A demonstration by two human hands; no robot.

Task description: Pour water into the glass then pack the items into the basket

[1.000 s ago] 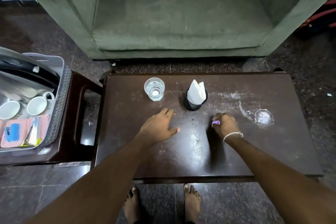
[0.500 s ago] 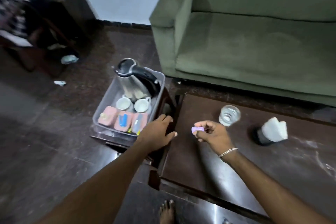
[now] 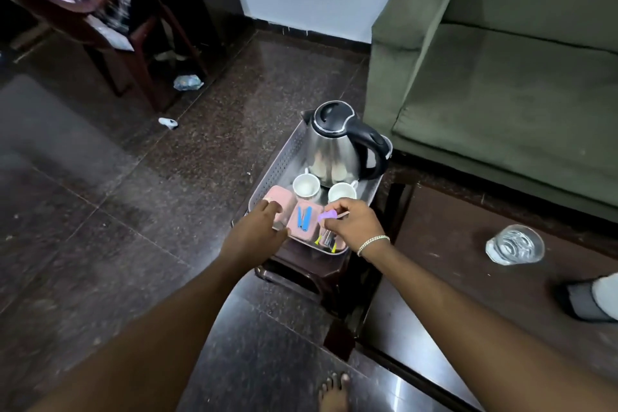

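Partly hidden, a purple item [image 3: 327, 215] sits pinched in the right hand [image 3: 354, 223]; the left hand [image 3: 257, 233] has its grip spread.

The kettle [image 3: 337, 147] at frame centre has a shiny brushed-metal body with a glossy black plastic lid and handle, and it stands in a grey perforated basket [image 3: 284, 164] beside two smooth white glazed cups [image 3: 306, 185] and matt pink plastic trays [image 3: 281, 202]. The floor [image 3: 133, 194] across the left is polished speckled stone that throws back light, and the table [image 3: 485, 278] at lower right is dark glossy wood, scuffed with pale streaks, bearing a clear glass [image 3: 515, 244]. The sofa [image 3: 501, 84] at upper right is matt green cloth with a soft, slightly worn nap.
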